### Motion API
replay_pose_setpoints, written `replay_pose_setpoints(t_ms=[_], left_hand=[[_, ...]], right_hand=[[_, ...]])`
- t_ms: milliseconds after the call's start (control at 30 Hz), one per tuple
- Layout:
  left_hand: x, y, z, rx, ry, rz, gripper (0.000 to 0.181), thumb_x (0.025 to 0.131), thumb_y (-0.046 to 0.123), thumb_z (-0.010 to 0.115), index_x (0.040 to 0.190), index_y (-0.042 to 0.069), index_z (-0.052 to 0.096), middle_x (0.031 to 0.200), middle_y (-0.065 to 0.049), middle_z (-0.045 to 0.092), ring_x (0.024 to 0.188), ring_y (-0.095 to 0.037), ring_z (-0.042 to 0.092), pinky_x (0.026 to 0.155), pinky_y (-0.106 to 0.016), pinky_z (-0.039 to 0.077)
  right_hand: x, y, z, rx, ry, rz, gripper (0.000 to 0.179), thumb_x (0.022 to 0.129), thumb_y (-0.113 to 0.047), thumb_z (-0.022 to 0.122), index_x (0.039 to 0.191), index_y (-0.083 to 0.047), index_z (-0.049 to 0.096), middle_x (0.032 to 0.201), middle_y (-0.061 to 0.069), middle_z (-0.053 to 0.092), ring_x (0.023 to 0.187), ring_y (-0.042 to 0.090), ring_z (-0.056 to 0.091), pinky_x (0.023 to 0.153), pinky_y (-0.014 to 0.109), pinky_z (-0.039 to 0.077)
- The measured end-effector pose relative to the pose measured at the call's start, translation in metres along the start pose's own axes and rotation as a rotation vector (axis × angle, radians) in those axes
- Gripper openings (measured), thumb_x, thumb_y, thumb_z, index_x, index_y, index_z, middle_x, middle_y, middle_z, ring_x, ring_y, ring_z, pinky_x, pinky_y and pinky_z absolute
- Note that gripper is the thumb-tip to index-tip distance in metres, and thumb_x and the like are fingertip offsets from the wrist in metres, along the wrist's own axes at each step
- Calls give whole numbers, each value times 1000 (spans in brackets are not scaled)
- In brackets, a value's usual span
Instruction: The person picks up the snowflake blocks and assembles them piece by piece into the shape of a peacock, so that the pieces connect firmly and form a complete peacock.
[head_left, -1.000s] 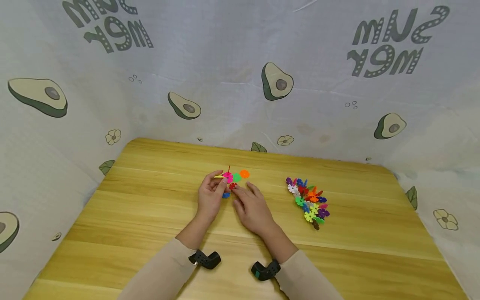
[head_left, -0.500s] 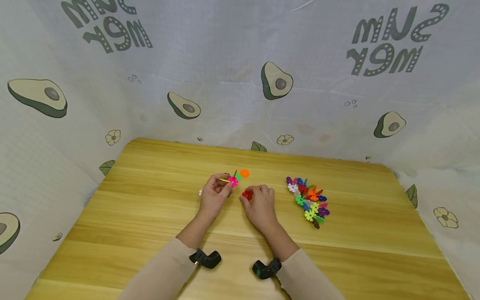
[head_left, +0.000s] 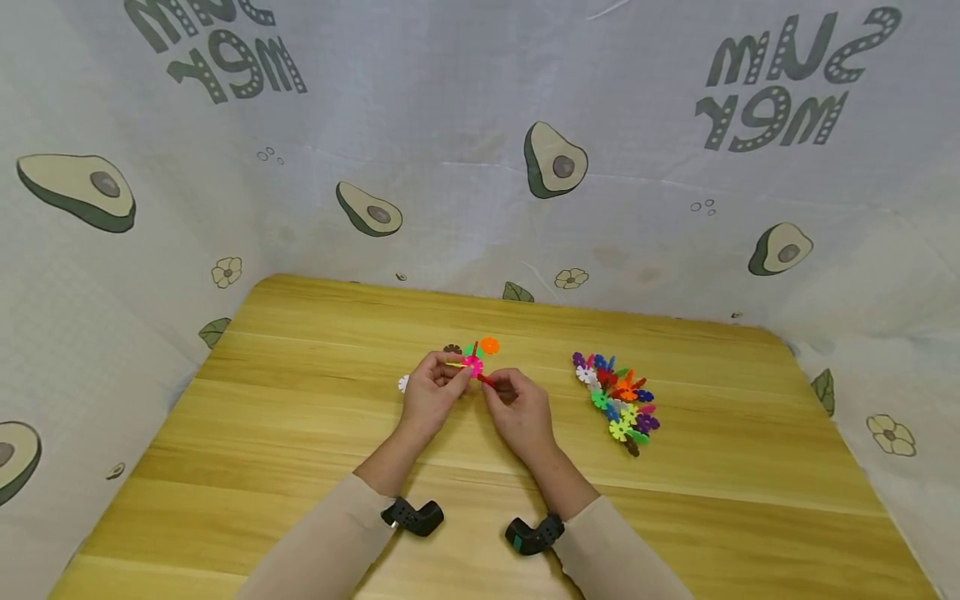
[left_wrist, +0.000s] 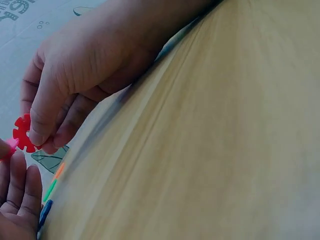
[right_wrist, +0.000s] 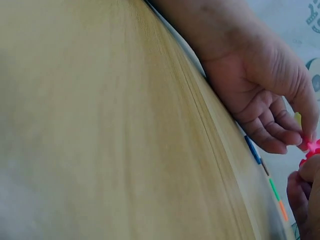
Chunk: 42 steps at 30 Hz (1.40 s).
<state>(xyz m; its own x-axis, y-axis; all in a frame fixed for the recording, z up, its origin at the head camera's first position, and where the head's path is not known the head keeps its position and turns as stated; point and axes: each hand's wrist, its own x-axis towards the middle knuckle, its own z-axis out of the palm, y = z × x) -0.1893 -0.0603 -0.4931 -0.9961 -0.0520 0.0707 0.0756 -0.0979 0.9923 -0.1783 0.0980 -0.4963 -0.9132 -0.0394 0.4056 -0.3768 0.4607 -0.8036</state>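
Observation:
My left hand [head_left: 433,396] pinches a pink flower-shaped interlocking disc [head_left: 473,365] between thumb and fingers. A yellow disc [head_left: 454,364] and a red disc seen edge-on [head_left: 475,347] stick out from the pink one. My right hand [head_left: 521,412] pinches another red disc [head_left: 486,381] with thumb and forefinger. In the left wrist view this notched red disc [left_wrist: 21,131] meets the pink disc's edge, the right hand above and the left hand below. Both hands are raised over the table, close together.
Loose discs lie on the wooden table [head_left: 300,467] past the hands: orange [head_left: 490,345], green [head_left: 470,351], brown [head_left: 452,349], white [head_left: 403,383] and blue [left_wrist: 45,215]. A colourful cluster of joined discs [head_left: 617,402] lies to the right. A printed curtain [head_left: 465,108] hangs behind.
My right hand has picked up the red disc from beside the loose pieces and brought it against the pink disc. My left hand has shifted slightly right with the pink piece.

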Motion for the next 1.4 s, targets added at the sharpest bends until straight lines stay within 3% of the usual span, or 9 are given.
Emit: replay_pose_setpoints(t_ms=[300, 433, 600, 700, 767, 900, 1033, 1200, 1400], left_hand=[[-4, 2, 5, 4, -5, 25, 21, 88, 4, 78, 106, -1, 67, 93, -15, 74, 75, -17, 69, 64, -19, 59], [-4, 2, 6, -14, 27, 60, 22, 89, 1, 75, 109, -3, 66, 93, -13, 73, 76, -14, 68, 65, -18, 58], [0, 2, 3, -98, 194, 138, 27, 95, -1, 67, 119, -5, 55, 96, -6, 66, 82, -11, 66, 71, -16, 58], [3, 3, -1, -174, 287, 130, 33, 98, -2, 62, 129, -3, 50, 97, -5, 61, 84, -10, 67, 75, -17, 59], [4, 5, -3, -219, 306, 101, 35, 98, -3, 60, 131, -4, 50, 99, -6, 61, 83, -8, 69, 76, -18, 61], [5, 5, -3, -296, 276, 37, 26, 96, -6, 59, 121, -6, 56, 105, -10, 65, 80, -8, 72, 79, -22, 63], [4, 5, -1, -354, 231, -4, 18, 93, -9, 59, 110, -3, 57, 114, -15, 62, 84, -11, 71, 81, -26, 64], [3, 5, -1, -379, 168, -24, 20, 92, -13, 58, 101, 3, 51, 121, -15, 61, 90, -13, 71, 84, -28, 64], [2, 3, -1, -357, 94, -16, 25, 93, -14, 58, 96, 7, 45, 134, -29, 61, 84, -12, 74, 86, -28, 64]], right_hand=[[0, -1, 0, -95, 107, -163, 4, 86, -2, 80, 89, -3, 77, 86, 10, 78, 76, 19, 76, 67, 28, 64], [0, -3, 2, -40, 91, -123, 11, 87, -2, 79, 97, -1, 76, 94, 14, 78, 82, 23, 77, 72, 31, 65], [-2, -6, 6, -133, -177, -45, 35, 96, -10, 71, 130, -4, 64, 129, 14, 69, 119, 29, 67, 104, 43, 57], [-4, -7, 6, -361, -389, -157, 41, 102, -17, 62, 143, -11, 58, 149, 7, 58, 142, 34, 48, 118, 54, 43], [-5, -7, 6, -415, -454, -229, 40, 103, -20, 61, 143, -13, 60, 151, 3, 57, 146, 36, 43, 120, 56, 38], [-4, -5, 7, -434, -340, -243, 26, 98, -23, 70, 121, -13, 74, 124, 2, 74, 126, 31, 59, 109, 47, 51], [-5, -6, 6, -461, -203, -73, 25, 93, -28, 76, 112, -12, 75, 108, 7, 69, 103, 27, 56, 90, 38, 51], [-5, -13, 3, -472, -237, 85, 27, 95, -32, 73, 110, -10, 73, 109, 12, 60, 98, 27, 45, 83, 35, 39], [-6, -14, 4, -433, -221, 86, 20, 98, -25, 70, 106, -7, 71, 107, 12, 61, 98, 27, 46, 83, 36, 40]])
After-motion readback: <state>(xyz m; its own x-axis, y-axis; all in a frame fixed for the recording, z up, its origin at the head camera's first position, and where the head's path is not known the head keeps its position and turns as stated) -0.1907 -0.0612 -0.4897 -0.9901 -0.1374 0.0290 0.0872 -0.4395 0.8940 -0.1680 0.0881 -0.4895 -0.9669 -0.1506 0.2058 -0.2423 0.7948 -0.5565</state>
